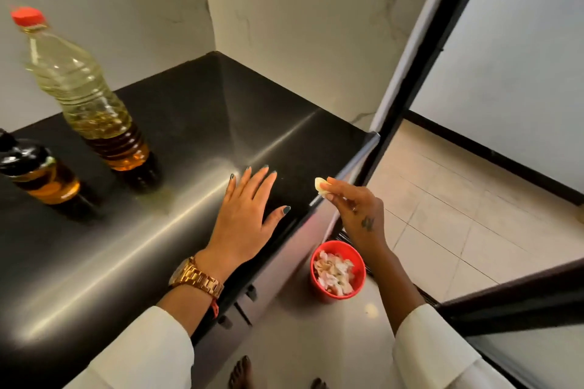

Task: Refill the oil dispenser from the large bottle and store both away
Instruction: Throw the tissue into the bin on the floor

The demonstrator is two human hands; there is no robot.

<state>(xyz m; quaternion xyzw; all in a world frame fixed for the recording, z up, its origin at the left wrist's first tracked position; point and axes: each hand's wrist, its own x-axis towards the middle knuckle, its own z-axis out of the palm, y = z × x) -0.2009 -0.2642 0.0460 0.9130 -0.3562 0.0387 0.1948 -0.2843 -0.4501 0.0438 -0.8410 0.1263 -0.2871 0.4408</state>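
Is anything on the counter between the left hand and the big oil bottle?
Nothing visible. The left hand lies flat on the black counter, and only bare countertop separates it from the large oil bottle with its red cap on. The darker oil dispenser stands off to the left of that path. The right hand pinches a small pale scrap.

You see two bottles: one large bottle point(85, 98) and one oil dispenser point(38, 172). There is one red bin point(337, 268), one pale scrap point(319, 185) and one watch point(197, 276).
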